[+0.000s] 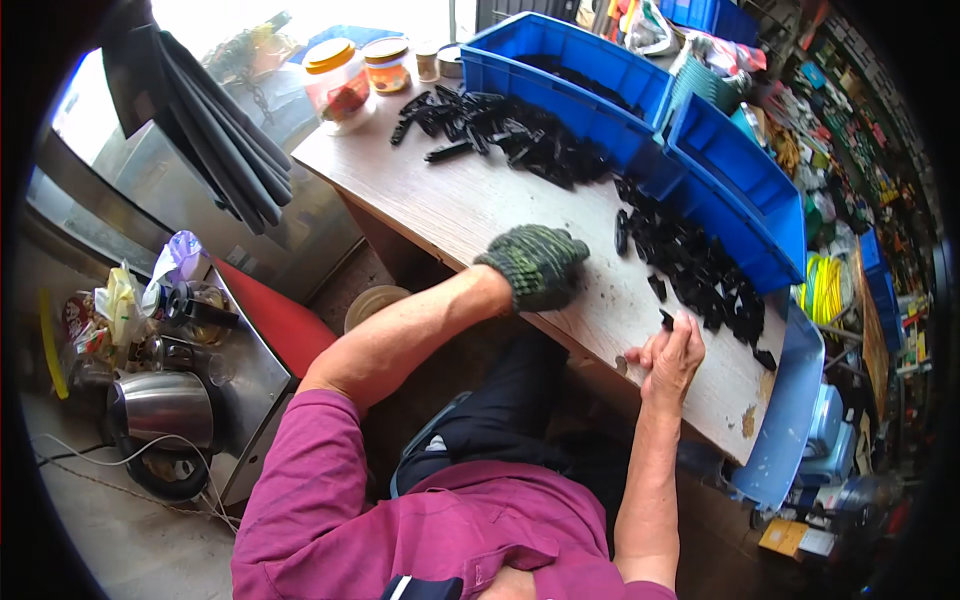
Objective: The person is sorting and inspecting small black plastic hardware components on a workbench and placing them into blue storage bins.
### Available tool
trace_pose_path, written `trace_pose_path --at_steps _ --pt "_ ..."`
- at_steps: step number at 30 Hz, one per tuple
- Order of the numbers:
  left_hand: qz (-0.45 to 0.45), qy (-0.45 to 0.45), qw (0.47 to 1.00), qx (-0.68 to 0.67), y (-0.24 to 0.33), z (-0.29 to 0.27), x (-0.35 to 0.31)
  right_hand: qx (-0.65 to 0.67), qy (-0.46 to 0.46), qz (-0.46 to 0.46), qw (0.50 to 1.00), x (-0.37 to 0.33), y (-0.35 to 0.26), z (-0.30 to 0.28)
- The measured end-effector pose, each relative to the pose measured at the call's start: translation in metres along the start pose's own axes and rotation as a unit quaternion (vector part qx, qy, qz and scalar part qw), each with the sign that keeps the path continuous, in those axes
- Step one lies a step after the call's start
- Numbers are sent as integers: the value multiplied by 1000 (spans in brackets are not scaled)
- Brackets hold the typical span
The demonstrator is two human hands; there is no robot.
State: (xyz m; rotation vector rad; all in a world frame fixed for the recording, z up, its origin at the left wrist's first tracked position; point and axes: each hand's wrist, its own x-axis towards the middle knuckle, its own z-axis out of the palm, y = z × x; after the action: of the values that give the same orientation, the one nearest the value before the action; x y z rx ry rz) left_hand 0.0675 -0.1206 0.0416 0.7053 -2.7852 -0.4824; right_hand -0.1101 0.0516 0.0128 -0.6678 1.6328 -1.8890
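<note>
My left hand (540,268), in a green and black knit glove, is closed over the near edge of the wooden table (455,205). Whatever it holds, if anything, is hidden beneath the glove. Bare, my right hand (672,358) pinches a small black piece (667,320) between thumb and fingers, just above the tabletop. Beyond it spreads a pile of small black pieces (700,265), with a single loose black piece (657,287) lying nearest to my fingers. Farther left lies a heap of longer black parts (510,135).
Along the far side stand a blue bin (590,110) with black parts inside and another blue bin (745,185). Lidded jars (337,85) occupy the far left corner. A steel kettle (165,410) sits on a side counter to my left. A blue chute-like sheet (780,420) adjoins the table's right end.
</note>
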Motion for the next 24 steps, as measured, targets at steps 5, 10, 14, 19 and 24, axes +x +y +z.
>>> trace_pose_path --at_steps 5,10,14,19,24 --pt "-1 -75 997 -29 -1 -17 -5 12 -7 3 1000 2 -4 8" --pt "70 156 985 23 8 16 -14 34 -18 3 999 4 -3 6" --pt "1 130 969 -209 31 38 -13 38 -8 12 999 3 -5 2" --pt "81 162 941 -287 60 61 -9 39 6 10 999 0 -10 4" --pt "55 146 906 -394 69 66 0 19 9 20 1000 -1 -8 0"
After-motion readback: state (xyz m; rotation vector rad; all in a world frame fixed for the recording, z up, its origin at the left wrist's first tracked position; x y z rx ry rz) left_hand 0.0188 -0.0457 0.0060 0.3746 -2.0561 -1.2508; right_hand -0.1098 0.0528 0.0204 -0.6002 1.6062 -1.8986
